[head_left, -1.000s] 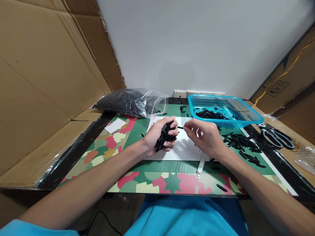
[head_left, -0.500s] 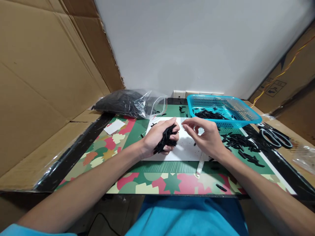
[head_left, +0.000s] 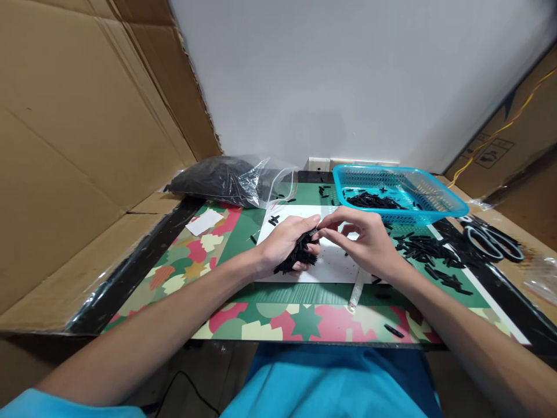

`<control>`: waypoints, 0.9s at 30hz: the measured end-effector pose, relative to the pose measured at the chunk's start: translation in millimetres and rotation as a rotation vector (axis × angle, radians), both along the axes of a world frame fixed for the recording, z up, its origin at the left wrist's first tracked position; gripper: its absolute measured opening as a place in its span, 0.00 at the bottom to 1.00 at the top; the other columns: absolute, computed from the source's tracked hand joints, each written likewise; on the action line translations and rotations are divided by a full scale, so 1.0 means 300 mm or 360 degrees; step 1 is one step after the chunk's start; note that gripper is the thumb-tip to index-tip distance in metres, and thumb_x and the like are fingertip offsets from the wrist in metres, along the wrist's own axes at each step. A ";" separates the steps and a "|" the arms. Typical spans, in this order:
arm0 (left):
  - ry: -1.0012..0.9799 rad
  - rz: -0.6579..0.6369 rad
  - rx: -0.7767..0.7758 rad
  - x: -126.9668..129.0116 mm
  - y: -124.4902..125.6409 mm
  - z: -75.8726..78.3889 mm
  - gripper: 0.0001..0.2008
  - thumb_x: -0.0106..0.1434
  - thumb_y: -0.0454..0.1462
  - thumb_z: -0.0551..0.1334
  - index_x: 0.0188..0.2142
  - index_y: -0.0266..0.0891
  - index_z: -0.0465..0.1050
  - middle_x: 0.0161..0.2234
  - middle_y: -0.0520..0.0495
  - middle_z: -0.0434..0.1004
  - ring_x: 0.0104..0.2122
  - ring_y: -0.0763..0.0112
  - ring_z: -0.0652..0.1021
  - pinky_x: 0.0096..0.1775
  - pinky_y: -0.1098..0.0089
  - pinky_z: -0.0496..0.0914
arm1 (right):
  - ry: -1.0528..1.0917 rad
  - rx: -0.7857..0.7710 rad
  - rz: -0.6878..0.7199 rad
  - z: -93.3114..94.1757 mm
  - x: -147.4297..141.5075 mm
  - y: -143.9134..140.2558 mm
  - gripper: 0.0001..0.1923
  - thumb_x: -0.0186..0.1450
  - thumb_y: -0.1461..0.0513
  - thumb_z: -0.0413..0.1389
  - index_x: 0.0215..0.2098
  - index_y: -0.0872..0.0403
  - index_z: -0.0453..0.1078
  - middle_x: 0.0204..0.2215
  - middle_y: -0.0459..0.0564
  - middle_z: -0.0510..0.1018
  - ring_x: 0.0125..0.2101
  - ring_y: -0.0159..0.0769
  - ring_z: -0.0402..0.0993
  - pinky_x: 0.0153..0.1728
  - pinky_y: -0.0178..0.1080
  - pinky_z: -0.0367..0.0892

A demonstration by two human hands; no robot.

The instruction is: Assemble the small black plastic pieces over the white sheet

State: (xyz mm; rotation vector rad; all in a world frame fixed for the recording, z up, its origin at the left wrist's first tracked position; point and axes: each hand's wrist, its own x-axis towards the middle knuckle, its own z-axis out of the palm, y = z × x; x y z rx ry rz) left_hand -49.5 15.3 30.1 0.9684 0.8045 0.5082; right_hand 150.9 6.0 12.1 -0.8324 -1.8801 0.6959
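A bunch of small black strips fills my left hand, whose fingers are wrapped round it above a white sheet. My right hand meets it from the right, thumb and forefinger pinched together at the top of the bunch. Whatever sits in that pinch is too small or hidden to make out. A few loose black pieces lie on the sheet just beyond my left hand. More black pieces are heaped on the green mat to the right of my right hand.
A blue plastic basket with black pieces in it stands at the back right. Scissors lie at the right edge. A clear zip bag of black material rests at the back left. Cardboard walls the left side.
My right hand has moved left, and its pinched fingertips now meet the bunch in my left hand. Loose pieces beyond the left hand have come into sight.
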 end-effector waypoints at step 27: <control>-0.0106 -0.0014 0.0155 0.011 -0.007 0.000 0.21 0.72 0.53 0.57 0.30 0.40 0.62 0.22 0.56 0.61 0.15 0.83 0.59 0.15 0.81 0.59 | 0.0438 -0.0430 0.0100 -0.011 0.018 0.009 0.14 0.63 0.53 0.70 0.37 0.54 0.76 0.24 0.43 0.75 0.20 0.28 0.70 0.19 0.32 0.67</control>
